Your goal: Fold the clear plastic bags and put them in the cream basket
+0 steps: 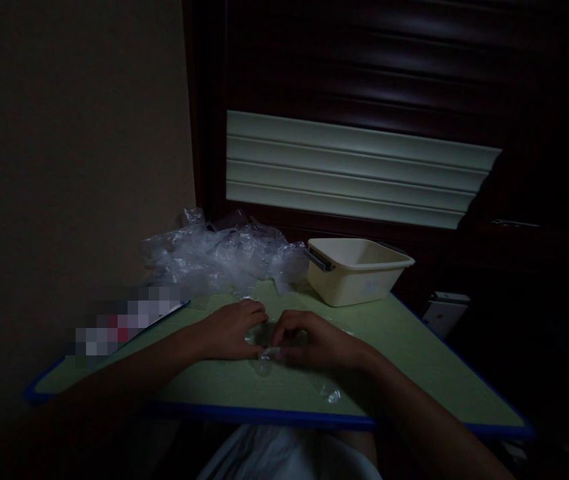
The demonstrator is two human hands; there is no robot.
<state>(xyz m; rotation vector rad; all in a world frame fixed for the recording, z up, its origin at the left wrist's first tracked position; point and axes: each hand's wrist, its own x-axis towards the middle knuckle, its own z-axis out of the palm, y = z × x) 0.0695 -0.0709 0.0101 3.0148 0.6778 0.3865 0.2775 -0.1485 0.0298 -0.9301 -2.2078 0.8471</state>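
Both my hands rest close together near the middle of a green table with a blue rim (414, 360). My left hand (232, 329) lies knuckles up with its fingers curled onto a small piece of clear plastic film (264, 353). My right hand (309, 340) pinches the same film from the other side. The film is thin and see-through, so its exact shape is hard to make out in the dim light. Another bit of clear film (332, 395) lies by my right wrist.
A heap of crumpled clear plastic bags (219, 257) sits at the table's far left. A cream plastic tub (357, 270) stands at the far right corner. A blurred flat item (124, 320) lies on the left. A dark cabinet and pale slats rise behind.
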